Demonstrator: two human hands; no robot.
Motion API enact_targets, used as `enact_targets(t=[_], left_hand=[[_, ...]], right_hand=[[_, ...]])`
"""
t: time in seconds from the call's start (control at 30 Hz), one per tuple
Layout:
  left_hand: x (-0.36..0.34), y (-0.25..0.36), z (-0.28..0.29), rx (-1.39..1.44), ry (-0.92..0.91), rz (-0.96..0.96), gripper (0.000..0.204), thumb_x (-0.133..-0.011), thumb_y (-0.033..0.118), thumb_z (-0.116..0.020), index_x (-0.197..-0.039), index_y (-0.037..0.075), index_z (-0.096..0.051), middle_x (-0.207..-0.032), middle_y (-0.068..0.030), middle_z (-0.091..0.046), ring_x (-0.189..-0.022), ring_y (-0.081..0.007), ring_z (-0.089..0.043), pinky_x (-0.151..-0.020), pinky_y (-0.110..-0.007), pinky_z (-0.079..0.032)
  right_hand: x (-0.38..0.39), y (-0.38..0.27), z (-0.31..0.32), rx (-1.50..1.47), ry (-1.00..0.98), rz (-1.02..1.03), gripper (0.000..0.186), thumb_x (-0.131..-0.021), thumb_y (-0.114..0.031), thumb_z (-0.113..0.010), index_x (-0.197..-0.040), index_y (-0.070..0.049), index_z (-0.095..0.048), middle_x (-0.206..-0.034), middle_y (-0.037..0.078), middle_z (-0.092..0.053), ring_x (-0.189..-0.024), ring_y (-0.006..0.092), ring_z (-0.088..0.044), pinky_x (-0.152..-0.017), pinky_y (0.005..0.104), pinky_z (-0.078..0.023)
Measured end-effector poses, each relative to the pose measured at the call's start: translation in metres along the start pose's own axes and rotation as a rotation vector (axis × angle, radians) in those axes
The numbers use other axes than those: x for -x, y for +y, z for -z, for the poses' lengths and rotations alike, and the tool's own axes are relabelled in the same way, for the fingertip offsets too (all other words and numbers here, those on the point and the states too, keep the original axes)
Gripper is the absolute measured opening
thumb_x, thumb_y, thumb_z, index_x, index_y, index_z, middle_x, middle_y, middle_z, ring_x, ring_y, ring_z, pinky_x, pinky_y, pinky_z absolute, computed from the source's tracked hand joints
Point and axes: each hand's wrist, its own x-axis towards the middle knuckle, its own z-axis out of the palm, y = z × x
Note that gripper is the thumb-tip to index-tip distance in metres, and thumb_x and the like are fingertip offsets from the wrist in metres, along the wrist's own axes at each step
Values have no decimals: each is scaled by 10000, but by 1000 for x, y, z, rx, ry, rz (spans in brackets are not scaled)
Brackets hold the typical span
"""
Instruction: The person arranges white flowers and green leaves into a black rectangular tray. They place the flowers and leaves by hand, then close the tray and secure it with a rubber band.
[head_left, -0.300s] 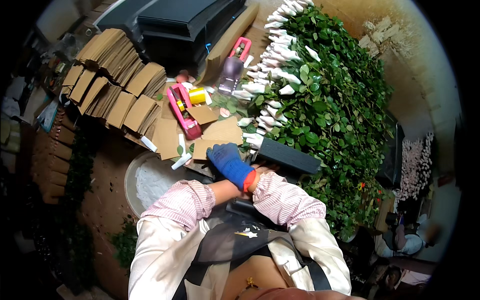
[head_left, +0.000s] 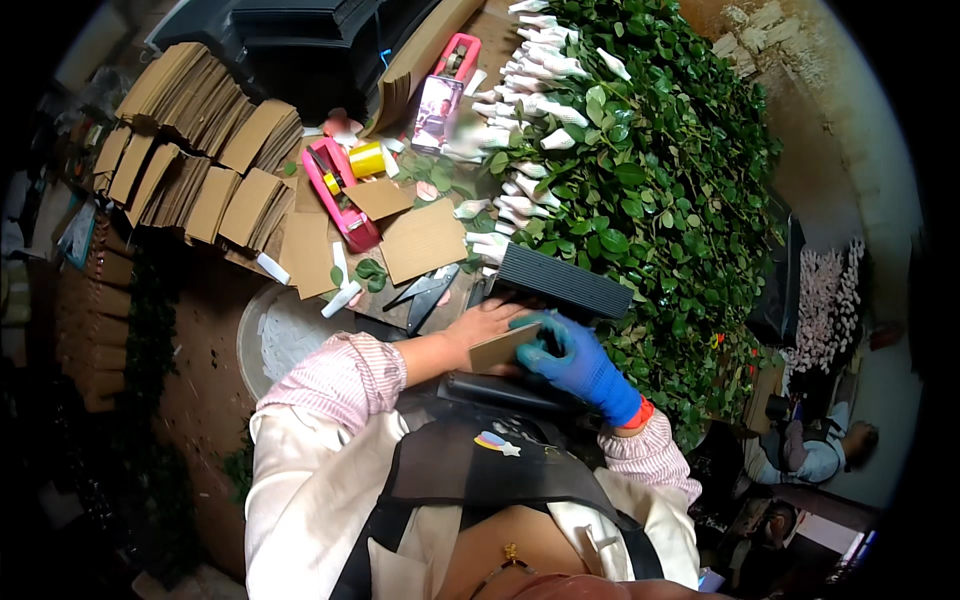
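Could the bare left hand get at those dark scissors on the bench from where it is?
Probably yes. The left hand rests by a small cardboard piece, and the scissors lie just beyond it on the bench with nothing lying between.

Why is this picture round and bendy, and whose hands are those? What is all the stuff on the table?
A person wears a camera on the head, looking down, and its wide lens bends the edges round. The bare left hand and the right hand in a blue glove both hold a small brown card, next to a black ridged block. On the table lie stacks of folded cardboard, a pink tape dispenser, black scissors, and a big heap of green-leafed stems with wrapped white buds.
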Motion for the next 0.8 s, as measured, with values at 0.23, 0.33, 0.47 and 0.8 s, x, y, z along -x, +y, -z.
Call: enact_targets(t=[0.23, 0.33, 0.47, 0.8], left_hand=[[7, -9, -5, -51, -205, 61, 613, -935, 475, -584, -1430, 115, -553, -1473, -124, -550, -1418, -294, -440, -1163, -449, -335], [24, -17, 24, -192, -233, 69, 596, -928, 409, -621, -1421, 80, -559, -1464, -146, -558, -1364, -310, -493, -1154, -473, -356], [48, -28, 43, -155, 140, -14, 502, -874, 196, -720, -1339, 38, -615, -1333, -157, -643, -1164, -328, -635, -1034, -458, -497], [8, 13, 42, -51, 73, 4, 182, -816, 83, -770, -979, 22, -718, -1031, -109, -712, -938, -285, -704, -808, -365, -591]], right_hand=[[14, 85, -32, -460, -131, -744, 324, -1011, -329, -679, -997, -6, -656, -762, 80, -695, -622, 142, -667, -610, 262, -554], [9, 86, -37, -405, -147, -765, 339, -1011, -355, -671, -950, -22, -648, -737, 80, -701, -607, 147, -675, -577, 279, -547], [7, 104, -48, 68, -143, -377, 327, -996, -338, -645, -898, -28, -683, -763, 130, -714, -642, 257, -688, -600, 383, -551], [11, 49, -9, 342, -121, -182, 340, -927, -446, -681, -876, -112, -717, -860, 163, -713, -783, 377, -693, -721, 454, -559]])
